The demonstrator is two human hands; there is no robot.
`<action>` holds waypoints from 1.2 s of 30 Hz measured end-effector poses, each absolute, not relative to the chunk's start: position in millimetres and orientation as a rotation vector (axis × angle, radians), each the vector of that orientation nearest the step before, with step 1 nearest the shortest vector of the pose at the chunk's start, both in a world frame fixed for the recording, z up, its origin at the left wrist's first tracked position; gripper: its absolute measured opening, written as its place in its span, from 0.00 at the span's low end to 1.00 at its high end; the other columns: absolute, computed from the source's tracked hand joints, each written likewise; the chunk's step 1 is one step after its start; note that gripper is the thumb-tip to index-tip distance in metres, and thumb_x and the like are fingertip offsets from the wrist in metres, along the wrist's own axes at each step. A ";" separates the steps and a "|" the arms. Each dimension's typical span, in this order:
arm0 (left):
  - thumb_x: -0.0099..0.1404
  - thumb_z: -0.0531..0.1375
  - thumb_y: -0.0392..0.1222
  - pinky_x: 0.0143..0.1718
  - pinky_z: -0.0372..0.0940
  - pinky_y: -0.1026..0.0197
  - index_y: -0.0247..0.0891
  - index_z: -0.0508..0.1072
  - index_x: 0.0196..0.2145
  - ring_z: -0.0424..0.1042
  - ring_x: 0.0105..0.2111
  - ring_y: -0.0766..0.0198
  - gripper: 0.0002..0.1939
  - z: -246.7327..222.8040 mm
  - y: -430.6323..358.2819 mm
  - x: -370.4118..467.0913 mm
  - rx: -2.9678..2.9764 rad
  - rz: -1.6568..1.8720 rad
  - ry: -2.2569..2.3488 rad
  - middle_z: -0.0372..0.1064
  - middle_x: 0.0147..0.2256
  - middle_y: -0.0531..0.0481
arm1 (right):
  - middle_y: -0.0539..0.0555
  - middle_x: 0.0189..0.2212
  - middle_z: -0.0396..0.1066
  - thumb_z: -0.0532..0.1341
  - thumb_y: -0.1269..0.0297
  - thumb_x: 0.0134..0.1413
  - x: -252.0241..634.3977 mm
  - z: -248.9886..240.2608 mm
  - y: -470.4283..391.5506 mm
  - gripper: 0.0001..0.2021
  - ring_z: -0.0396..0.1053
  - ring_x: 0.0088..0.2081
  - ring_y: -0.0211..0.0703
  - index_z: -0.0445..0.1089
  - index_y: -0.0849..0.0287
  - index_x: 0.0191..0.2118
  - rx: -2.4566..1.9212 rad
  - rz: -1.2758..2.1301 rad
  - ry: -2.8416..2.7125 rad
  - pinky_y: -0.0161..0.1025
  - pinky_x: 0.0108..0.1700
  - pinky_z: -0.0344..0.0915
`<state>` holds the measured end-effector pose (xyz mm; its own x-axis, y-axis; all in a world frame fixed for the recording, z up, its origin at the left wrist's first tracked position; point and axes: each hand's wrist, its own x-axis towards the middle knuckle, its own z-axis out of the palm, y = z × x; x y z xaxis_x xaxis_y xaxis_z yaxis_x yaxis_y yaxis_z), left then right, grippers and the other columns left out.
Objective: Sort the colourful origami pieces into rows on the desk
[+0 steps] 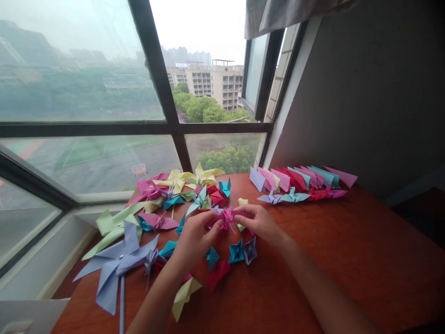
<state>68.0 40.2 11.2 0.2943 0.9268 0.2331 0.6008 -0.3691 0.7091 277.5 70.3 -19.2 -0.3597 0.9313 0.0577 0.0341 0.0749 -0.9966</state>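
A pink origami crane [227, 217] is held by its wings between my two hands, above the middle of the brown table. My left hand [198, 232] pinches the wing on the left, and my right hand [259, 223] pinches the one on the right. Just below the hands lie a blue folded paper piece [236, 251] and a purple one [249, 251]. A red folded paper [218, 274] and a teal one [212, 258] rest nearer to me. Behind the crane, a pale yellow paper piece [242, 202] is partly covered.
Paper pinwheels, among them a lavender one [121, 260] on a stick and a green one [120, 225], crowd the left side. Folded paper planes [295, 178] line the back right, with cranes [295, 196] before them. Windows [208, 127] rise behind the table [333, 260]; a dark wall [368, 93] stands right.
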 end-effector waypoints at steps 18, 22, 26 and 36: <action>0.65 0.60 0.47 0.32 0.64 0.65 0.35 0.76 0.33 0.70 0.30 0.62 0.13 14.6 43.0 66.0 1.690 0.921 1.154 0.74 0.30 0.49 | 0.51 0.29 0.75 0.68 0.49 0.49 286.6 -5.6 67.4 0.19 0.70 0.29 0.37 0.76 0.63 0.35 -0.934 1.604 -1.472 0.33 0.32 0.65; 0.62 0.62 0.50 0.29 0.65 0.64 0.34 0.76 0.32 0.70 0.28 0.61 0.14 18.3 43.8 65.5 1.553 0.962 1.169 0.73 0.28 0.48 | 0.49 0.24 0.70 0.67 0.46 0.50 294.1 -6.4 71.5 0.20 0.66 0.27 0.35 0.74 0.62 0.30 -0.955 1.537 -1.482 0.33 0.31 0.63; 0.59 0.63 0.52 0.28 0.63 0.65 0.35 0.76 0.29 0.68 0.27 0.63 0.16 23.8 44.0 65.5 1.532 0.998 1.254 0.72 0.26 0.50 | 0.48 0.22 0.67 0.67 0.46 0.48 297.0 -8.7 76.2 0.20 0.63 0.25 0.34 0.71 0.61 0.27 -0.979 1.466 -1.418 0.32 0.29 0.62; 0.61 0.61 0.53 0.25 0.57 0.66 0.36 0.70 0.24 0.63 0.23 0.66 0.17 17.4 43.3 62.7 1.544 1.042 1.391 0.64 0.21 0.54 | 0.49 0.22 0.67 0.61 0.56 0.59 282.7 -0.4 58.7 0.14 0.64 0.26 0.37 0.68 0.57 0.26 -0.982 0.721 -1.411 0.35 0.29 0.63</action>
<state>62.7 43.3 17.4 0.0586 0.9961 0.0656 0.3423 -0.0818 0.9360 282.7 58.7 -0.4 0.0689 0.8841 0.4623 0.1436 0.4498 -0.8815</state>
